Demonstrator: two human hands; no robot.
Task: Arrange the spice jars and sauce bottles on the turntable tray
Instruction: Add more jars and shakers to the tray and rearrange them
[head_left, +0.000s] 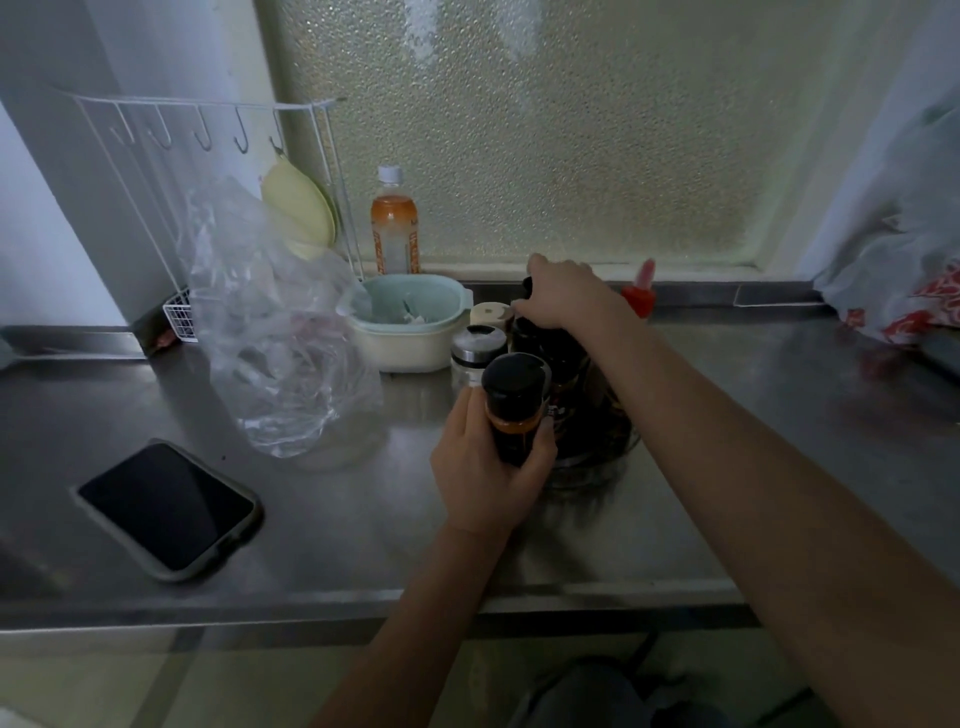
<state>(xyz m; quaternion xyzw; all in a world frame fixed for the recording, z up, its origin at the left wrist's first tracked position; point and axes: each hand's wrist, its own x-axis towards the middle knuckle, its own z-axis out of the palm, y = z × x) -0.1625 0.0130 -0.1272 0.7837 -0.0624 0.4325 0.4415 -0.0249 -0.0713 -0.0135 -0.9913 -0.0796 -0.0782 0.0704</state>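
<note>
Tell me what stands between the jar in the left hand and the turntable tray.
Nothing visible does. The left hand holds the black-capped spice jar right at the tray's near-left edge; the right hand grips a dark bottle farther back.

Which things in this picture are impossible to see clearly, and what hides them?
- Head view: the turntable tray is mostly hidden by both hands and the dark bottles.
- The bottle top under the right hand is covered.
- The label on the spice jar in the left hand is too dark.

phone (169, 506) left | bag (280, 332) behind | bowl (408, 325) left of jars (475, 345)
</note>
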